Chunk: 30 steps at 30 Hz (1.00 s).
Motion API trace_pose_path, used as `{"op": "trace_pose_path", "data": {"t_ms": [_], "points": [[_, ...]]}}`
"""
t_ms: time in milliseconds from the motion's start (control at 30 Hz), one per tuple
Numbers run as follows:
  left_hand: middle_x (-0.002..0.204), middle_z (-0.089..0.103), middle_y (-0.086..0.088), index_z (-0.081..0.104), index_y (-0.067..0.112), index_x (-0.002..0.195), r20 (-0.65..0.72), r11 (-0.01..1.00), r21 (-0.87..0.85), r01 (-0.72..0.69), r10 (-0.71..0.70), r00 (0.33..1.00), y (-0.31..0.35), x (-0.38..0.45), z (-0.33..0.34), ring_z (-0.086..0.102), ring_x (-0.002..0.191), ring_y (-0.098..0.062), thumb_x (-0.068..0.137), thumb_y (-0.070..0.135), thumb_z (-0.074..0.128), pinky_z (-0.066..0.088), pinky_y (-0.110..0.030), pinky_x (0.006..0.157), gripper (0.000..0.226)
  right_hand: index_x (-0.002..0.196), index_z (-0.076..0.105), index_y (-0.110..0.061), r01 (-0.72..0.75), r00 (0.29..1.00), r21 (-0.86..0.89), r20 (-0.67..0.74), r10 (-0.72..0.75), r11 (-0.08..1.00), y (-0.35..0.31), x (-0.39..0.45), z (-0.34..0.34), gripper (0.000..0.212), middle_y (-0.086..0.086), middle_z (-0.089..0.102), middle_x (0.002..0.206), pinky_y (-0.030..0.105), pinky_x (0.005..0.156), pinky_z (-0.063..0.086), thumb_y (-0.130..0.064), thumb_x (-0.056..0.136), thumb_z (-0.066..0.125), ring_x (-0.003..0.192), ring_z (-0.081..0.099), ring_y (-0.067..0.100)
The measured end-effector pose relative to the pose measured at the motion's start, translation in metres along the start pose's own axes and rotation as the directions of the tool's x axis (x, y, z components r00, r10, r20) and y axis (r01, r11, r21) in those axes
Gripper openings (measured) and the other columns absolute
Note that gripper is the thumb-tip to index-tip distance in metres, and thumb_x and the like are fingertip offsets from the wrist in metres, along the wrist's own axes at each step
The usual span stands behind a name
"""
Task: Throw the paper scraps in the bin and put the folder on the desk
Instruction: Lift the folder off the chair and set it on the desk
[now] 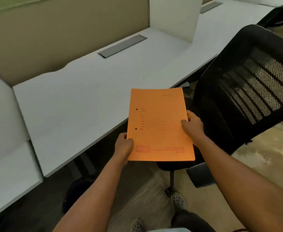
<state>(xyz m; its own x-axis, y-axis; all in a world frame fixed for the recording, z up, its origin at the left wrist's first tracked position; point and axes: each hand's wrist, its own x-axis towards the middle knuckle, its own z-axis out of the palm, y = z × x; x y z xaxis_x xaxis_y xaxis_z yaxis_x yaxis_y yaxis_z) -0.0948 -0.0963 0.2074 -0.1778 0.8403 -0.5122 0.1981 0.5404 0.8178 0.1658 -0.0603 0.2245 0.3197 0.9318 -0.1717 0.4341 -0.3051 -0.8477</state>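
I hold an orange folder (159, 124) flat in both hands, in the air over the desk's front edge and the chair seat. My left hand (123, 146) grips its lower left corner, thumb on top. My right hand (193, 124) grips its right edge. The folder has two punched holes on its left side and red print. The white desk (74, 101) lies just left of and beyond the folder. A dark bin (77, 193) stands in the shadow under the desk, partly hidden by my left forearm. No paper scraps show.
A black mesh office chair (247, 91) stands close on the right, its seat under the folder. A grey cable flap (122, 46) sits at the desk's back. White dividers (176, 17) and a beige partition (53, 36) border the desk. My feet show below.
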Motion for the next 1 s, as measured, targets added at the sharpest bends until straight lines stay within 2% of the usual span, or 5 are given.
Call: {"op": "trace_pose_path", "data": {"t_ms": [133, 267, 467, 800, 1000], "points": [[0.095, 0.07, -0.004, 0.049, 0.022, 0.12, -0.047, 0.992, -0.121, 0.04, -0.046, 0.998, -0.002, -0.026, -0.056, 0.074, 0.069, -0.019, 0.091, 0.01, 0.047, 0.058, -0.031, 0.051, 0.032, 0.1, 0.051, -0.041, 0.084, 0.993, -0.057, 0.084, -0.079, 0.995, -0.031, -0.027, 0.036, 0.022, -0.018, 0.057, 0.089, 0.032, 0.065, 0.046, -0.025, 0.086, 0.055, 0.079, 0.055, 0.003], [0.095, 0.064, -0.001, 0.045, 0.027, 0.12, -0.143, 0.972, -0.235, -0.01, -0.025, 0.989, -0.016, -0.049, -0.095, 0.07, 0.071, -0.019, 0.092, 0.009, 0.044, 0.052, -0.025, 0.041, 0.034, 0.124, 0.055, -0.02, 0.135, 0.986, -0.101, 0.109, -0.124, 0.986, -0.045, -0.052, 0.068, 0.038, -0.016, 0.051, 0.086, 0.029, 0.064, 0.04, -0.026, 0.086, 0.057, 0.081, 0.052, 0.01], [0.098, 0.064, 0.007, 0.043, 0.03, 0.137, -0.25, 0.949, -0.299, -0.095, 0.018, 0.968, -0.02, -0.051, -0.14, 0.069, 0.08, -0.017, 0.095, 0.015, 0.047, 0.052, -0.023, 0.042, 0.045, 0.142, 0.042, -0.023, 0.138, 0.971, -0.089, 0.207, -0.117, 0.986, -0.081, -0.064, 0.102, 0.056, -0.002, 0.058, 0.124, 0.035, 0.078, 0.044, -0.031, 0.088, 0.058, 0.1, 0.053, 0.016], [0.096, 0.06, 0.01, 0.044, 0.031, 0.132, -0.383, 0.939, -0.311, -0.145, 0.016, 0.924, -0.004, -0.009, -0.186, 0.065, 0.082, -0.015, 0.096, 0.021, 0.05, 0.05, -0.026, 0.051, 0.038, 0.144, 0.039, -0.022, 0.163, 0.946, -0.06, 0.292, -0.139, 0.985, -0.127, -0.037, 0.161, 0.059, 0.004, 0.056, 0.134, 0.026, 0.069, 0.044, -0.031, 0.09, 0.06, 0.1, 0.053, 0.016], [0.098, 0.061, 0.01, 0.045, 0.033, 0.122, -0.411, 0.925, -0.345, -0.158, 0.002, 0.911, 0.023, 0.054, -0.202, 0.065, 0.085, -0.015, 0.094, 0.021, 0.052, 0.049, -0.026, 0.052, 0.031, 0.141, 0.045, -0.02, 0.175, 0.945, -0.09, 0.294, -0.141, 0.98, -0.157, 0.022, 0.201, 0.055, 0.006, 0.057, 0.133, 0.038, 0.092, 0.045, -0.031, 0.09, 0.062, 0.115, 0.055, 0.025]]}}
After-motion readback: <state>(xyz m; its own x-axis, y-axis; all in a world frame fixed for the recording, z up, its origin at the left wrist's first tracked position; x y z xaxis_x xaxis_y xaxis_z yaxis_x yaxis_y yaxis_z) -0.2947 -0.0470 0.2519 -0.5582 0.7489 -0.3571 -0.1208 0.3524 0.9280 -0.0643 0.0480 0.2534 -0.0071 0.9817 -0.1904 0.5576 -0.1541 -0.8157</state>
